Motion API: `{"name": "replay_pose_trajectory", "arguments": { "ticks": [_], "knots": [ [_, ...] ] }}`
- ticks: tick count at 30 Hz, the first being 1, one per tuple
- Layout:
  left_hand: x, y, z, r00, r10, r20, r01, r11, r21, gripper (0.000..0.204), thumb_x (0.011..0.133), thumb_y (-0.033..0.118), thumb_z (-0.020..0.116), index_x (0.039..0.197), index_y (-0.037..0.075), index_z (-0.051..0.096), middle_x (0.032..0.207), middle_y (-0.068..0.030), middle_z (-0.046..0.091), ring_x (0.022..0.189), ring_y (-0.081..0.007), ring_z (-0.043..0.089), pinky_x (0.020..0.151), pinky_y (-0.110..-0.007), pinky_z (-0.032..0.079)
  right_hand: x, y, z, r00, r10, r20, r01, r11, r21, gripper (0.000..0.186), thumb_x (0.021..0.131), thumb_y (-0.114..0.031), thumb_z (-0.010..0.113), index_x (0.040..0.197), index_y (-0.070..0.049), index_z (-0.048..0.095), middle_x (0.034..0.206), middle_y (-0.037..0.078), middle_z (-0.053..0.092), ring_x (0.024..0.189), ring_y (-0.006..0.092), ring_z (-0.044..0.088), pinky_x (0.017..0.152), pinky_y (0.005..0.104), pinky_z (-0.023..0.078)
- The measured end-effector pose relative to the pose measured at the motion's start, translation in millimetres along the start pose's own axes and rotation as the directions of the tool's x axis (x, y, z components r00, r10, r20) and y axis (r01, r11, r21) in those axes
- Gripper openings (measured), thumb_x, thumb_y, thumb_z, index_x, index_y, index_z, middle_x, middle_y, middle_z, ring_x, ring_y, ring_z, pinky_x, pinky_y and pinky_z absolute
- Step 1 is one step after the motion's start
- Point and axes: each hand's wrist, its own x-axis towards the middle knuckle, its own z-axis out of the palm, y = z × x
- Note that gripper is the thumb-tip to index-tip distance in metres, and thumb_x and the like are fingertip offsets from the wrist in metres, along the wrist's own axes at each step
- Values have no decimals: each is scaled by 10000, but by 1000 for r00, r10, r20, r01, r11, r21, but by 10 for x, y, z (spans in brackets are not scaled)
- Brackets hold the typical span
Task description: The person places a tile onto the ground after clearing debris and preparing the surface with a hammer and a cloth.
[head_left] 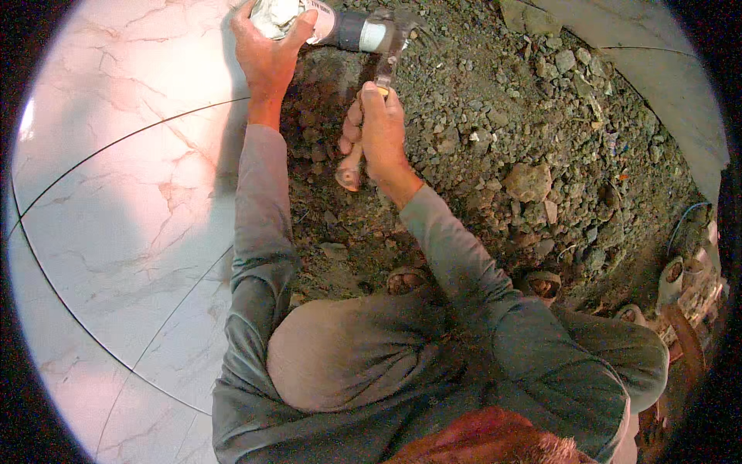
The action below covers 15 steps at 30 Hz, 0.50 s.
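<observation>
At the top of the frame, left of centre, the left hand (267, 62) grips the pale end of a white-and-dark tube (352, 31), fingers and thumb spread around it. Just to the right, the right hand (380, 127) is wrapped around a hammer (398, 42), its head overlapping the tube's far end; whether they touch, I cannot tell. Pale tiles (139, 255) lie flat across the left side, while the middle and right show bare rubble (464, 147), so the floor looks only partly covered. Whether the tube has been struck is unclear. It may be a container, but its contents, if any, are hidden.
</observation>
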Motion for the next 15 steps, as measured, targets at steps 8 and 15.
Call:
{"name": "replay_pose_trajectory", "arguments": {
  "ticks": [8,15],
  "knots": [
    [-134,-9,14,999,-17,35,20,997,-72,972,685,268,954,1406,-89,409,1323,-172,536,1167,-243,594,991,-361,520,62,56,-56,972,152,180,-150,988,-21,219,1067,-303,535,991,-133,419,734,17,469,514,134,455,410,342,411],
    [-549,-424,169,980,-180,89,192,970,-152,811,800,249,894,1358,-74,402,1306,-183,597,1168,-250,608,990,-371,505,47,57,-46,975,139,176,-144,989,19,254,1068,-328,523,961,-124,418,726,18,466,511,130,446,421,331,433]
  ]
}}
